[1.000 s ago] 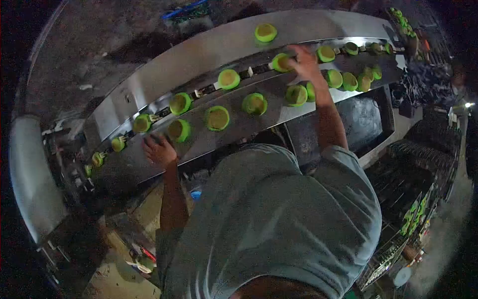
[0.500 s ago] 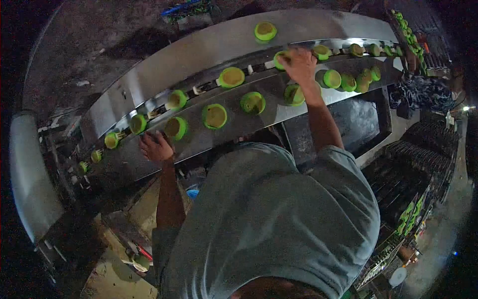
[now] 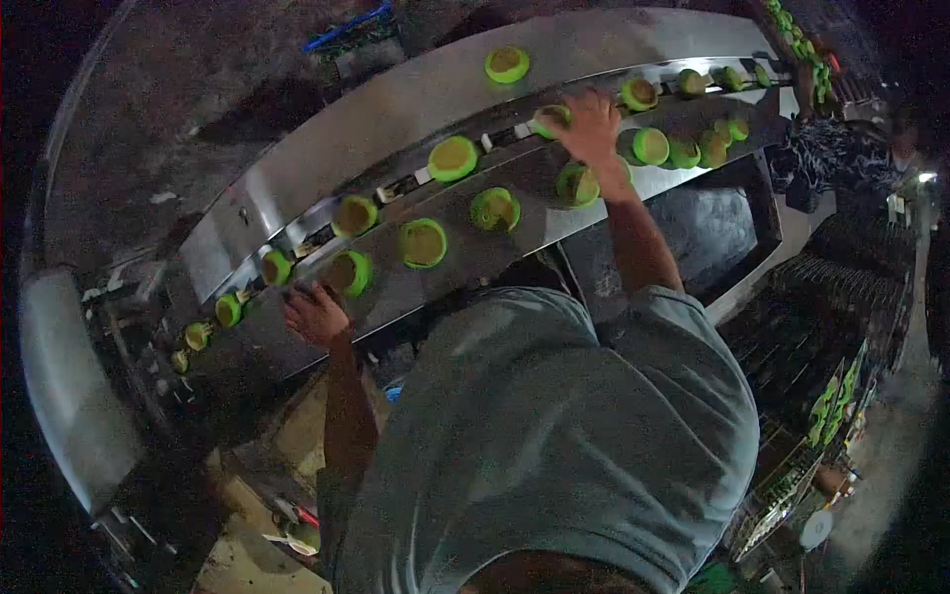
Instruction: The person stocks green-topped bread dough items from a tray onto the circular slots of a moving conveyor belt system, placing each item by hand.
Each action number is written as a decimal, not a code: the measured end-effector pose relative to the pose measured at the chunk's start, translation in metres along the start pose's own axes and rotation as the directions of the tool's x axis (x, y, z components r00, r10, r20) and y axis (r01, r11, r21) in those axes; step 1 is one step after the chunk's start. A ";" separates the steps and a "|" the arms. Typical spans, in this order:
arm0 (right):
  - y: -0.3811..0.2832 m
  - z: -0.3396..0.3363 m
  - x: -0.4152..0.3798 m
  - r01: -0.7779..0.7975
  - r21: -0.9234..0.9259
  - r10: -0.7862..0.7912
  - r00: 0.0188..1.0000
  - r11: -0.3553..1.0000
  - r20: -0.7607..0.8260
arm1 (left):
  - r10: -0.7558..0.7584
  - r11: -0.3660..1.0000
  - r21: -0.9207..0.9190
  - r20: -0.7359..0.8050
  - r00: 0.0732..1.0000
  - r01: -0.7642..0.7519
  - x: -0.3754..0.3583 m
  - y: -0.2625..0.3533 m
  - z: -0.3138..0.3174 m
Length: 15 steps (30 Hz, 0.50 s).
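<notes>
My right hand (image 3: 592, 131) reaches to the narrow conveyor track, its thumb and forefinger around a green-rimmed round piece (image 3: 550, 121) with a brownish face. Part of that piece is hidden by the hand. With fingers spread, my left hand (image 3: 317, 315) rests on the front metal ledge, just below another green-rimmed piece (image 3: 347, 273), and holds nothing. More of these pieces lie along the ledge, among them one in the middle (image 3: 423, 243) and one (image 3: 577, 184) by my right wrist. Others, like this piece (image 3: 453, 158), sit on the track between white blocks.
A wide metal rim (image 3: 386, 94) curves behind the track, bearing one green-rimmed piece (image 3: 507, 64). A blue-edged crate (image 3: 348, 30) stands beyond. Dark bundled material (image 3: 836, 168) lies at the right end. A pale rounded panel (image 3: 74, 386) stands at far left.
The view has tilted slightly, so the bench appears lower at left. My right hand stays at the same piece. My left hand keeps its place on the ledge, fingers still spread.
</notes>
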State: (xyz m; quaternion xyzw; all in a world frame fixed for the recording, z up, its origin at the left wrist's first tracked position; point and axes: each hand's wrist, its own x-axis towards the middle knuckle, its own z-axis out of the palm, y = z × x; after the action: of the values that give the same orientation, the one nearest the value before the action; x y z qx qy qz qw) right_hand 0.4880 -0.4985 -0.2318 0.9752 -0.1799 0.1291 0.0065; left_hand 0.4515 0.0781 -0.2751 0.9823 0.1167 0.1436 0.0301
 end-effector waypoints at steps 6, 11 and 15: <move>0.069 0.017 0.026 -0.150 -0.069 0.153 0.988 0.986 0.028 | 0.001 0.999 -0.049 -0.022 1.000 -0.002 0.005 0.014 -0.018; 0.040 0.010 0.023 0.043 -0.163 -0.002 0.970 0.986 0.242 | -0.055 0.998 0.018 0.050 0.997 0.054 0.005 0.004 -0.008; 0.016 -0.008 0.012 0.189 0.063 -0.197 0.967 0.980 0.163 | -0.051 0.998 -0.030 0.078 0.996 0.053 0.001 0.002 -0.009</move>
State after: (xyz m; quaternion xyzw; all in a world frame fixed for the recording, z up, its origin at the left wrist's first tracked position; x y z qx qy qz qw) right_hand 0.4910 -0.5167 -0.2218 0.9953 -0.0810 0.0492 -0.0192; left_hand 0.4505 0.0771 -0.2658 0.9831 0.1387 0.1064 0.0543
